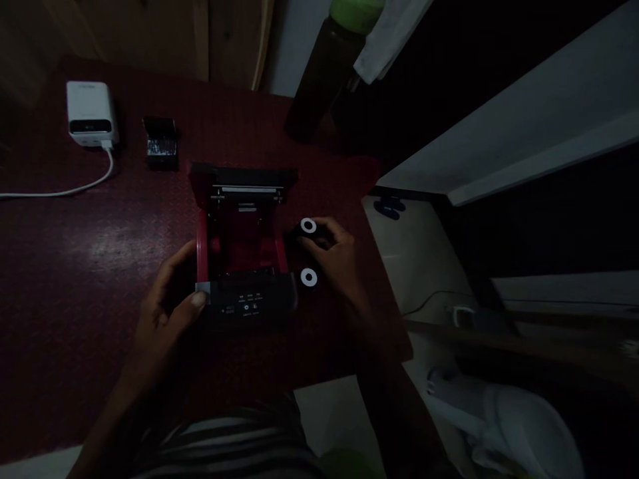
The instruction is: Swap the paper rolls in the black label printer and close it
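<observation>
A black and red device (249, 299) stands on the dark red tabletop, its lid raised and its red inner compartment exposed. My left hand (167, 306) grips the device's left side, the thumb on its front left corner. To the right of the device, my right hand (334, 253) pinches a small black roll-like piece (308, 226) with a white ring on top. A second such piece (308, 277) rests just below it, beside the device's front right corner. The picture is dim, so fine details of the device are hard to make out.
A white power bank (90, 110) with a white cable lies at the back left, near a small open black case (162, 143). A dark bottle with a green lid (324, 73) stands at the back. The tabletop (389, 313) ends at the right.
</observation>
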`<state>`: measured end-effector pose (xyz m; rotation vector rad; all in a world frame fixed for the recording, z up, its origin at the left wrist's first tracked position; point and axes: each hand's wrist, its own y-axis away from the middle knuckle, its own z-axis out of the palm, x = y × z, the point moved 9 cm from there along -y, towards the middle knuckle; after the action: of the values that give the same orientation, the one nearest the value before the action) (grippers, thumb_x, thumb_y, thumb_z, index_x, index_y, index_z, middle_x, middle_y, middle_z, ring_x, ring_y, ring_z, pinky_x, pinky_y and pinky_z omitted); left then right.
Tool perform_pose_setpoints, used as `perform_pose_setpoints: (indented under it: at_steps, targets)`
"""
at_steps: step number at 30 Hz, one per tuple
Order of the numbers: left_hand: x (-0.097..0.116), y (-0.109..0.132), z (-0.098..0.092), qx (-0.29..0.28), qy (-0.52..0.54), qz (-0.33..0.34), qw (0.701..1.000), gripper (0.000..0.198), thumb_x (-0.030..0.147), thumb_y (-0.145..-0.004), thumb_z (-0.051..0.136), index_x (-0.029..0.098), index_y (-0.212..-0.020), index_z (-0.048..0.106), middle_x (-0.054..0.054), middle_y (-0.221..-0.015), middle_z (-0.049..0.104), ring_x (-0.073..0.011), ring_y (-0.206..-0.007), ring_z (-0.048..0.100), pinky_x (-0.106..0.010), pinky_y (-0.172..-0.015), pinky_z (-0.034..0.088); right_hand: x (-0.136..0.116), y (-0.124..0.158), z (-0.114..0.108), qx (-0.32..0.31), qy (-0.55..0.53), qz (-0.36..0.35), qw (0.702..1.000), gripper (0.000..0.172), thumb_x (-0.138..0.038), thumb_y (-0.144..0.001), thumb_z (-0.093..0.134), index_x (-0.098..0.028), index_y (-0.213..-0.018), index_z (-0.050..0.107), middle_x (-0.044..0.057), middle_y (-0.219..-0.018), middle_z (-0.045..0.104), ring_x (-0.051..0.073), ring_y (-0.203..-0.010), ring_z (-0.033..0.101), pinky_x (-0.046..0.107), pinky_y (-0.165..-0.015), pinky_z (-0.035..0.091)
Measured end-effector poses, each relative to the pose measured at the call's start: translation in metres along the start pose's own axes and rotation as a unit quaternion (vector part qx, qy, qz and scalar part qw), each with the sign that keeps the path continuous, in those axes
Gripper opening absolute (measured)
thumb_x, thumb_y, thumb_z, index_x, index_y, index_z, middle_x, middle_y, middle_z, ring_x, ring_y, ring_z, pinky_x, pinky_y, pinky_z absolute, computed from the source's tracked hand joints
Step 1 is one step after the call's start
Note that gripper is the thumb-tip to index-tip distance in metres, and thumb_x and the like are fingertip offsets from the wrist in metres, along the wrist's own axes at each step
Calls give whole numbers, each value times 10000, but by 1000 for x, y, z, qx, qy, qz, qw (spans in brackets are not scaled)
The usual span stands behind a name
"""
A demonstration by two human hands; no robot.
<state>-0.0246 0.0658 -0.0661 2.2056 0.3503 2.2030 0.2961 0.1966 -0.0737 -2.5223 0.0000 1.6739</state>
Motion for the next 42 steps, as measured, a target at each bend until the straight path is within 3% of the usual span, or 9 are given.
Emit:
perform_pose_setpoints:
  at_steps: [7,12,15,21,24,28,34,37,42]
  targets:
    - [-2,0,-1,-3,2,-14,1000,747,600,-1018,821,360,-1704,651,-49,-1689,699,-421,-1574,634,-490,-1249,583,-3,11,-8,-19,15,10,1000,461,-330,-778,884,-289,-1230,801,68,-1297,863,299,-1141,811,525,-1044,666]
    - [-2,1,-1,-6,-11,-13,1000,731,593,-1030,817,382,-1710,648,-29,-1702,690,-401,-1581,632,-455,-1238,589,4,61,-38,-31,16,89,995,382,-346,-900,868,-276,-1274,828,76,-1242,877,243,-994,825,470,-975,680]
    - [-1,1,-2,9,-15,-13,1000,731,611,-1009,834,388,-1686,677,-31,-1680,707,-399,-1532,673,-450,-1173,637,4,89,-29,-74,-3,108,991,393,-299,-855,897,-278,-1245,856,60,-1221,886,237,-1014,830,436,-969,681]
    - [7,1,-2,25,-12,3,1000,697,611,-988,857,355,-1625,736,-55,-1659,718,-380,-1442,736,-430,-1066,683,-9,93,-5,-36,-28,69,997,309,-275,-866,834,-287,-1174,856,53,-1253,899,284,-1212,844,487,-1102,674]
    - [9,2,1,15,-7,1,1000,677,594,-1011,842,366,-1637,722,-49,-1670,709,-379,-1495,705,-449,-1136,658,-34,90,-17,-53,26,44,997,302,-275,-916,842,-292,-1217,846,52,-1242,905,291,-1181,857,496,-1067,691]
    - [10,4,6,5,24,-10,1000,678,560,-1034,821,367,-1669,683,-52,-1667,712,-379,-1529,682,-483,-1214,617,-112,84,-33,-77,103,-126,984,351,-229,-1021,771,-337,-1352,815,36,-1298,886,282,-1186,845,472,-1040,680]
    - [11,4,4,9,1,12,1000,651,573,-1042,817,356,-1646,706,-47,-1733,661,-405,-1648,574,-480,-1207,623,-183,70,44,-209,275,-331,878,317,-128,-1109,667,-165,-1405,775,142,-1313,863,322,-1190,773,523,-1112,612]
    - [8,3,4,-5,18,21,1000,642,555,-1055,810,357,-1655,695,-51,-1691,699,-394,-1583,643,-486,-1196,627,-177,60,89,-282,389,-310,821,258,-38,-1095,649,-111,-1279,814,165,-1238,871,318,-1166,756,462,-1026,603]
    - [7,2,6,-13,34,20,999,629,537,-1058,815,359,-1648,687,-47,-1690,703,-376,-1553,673,-500,-1258,590,-179,52,118,-297,472,-272,784,220,-30,-1091,678,-158,-1126,853,118,-1061,891,291,-1070,786,412,-948,576]
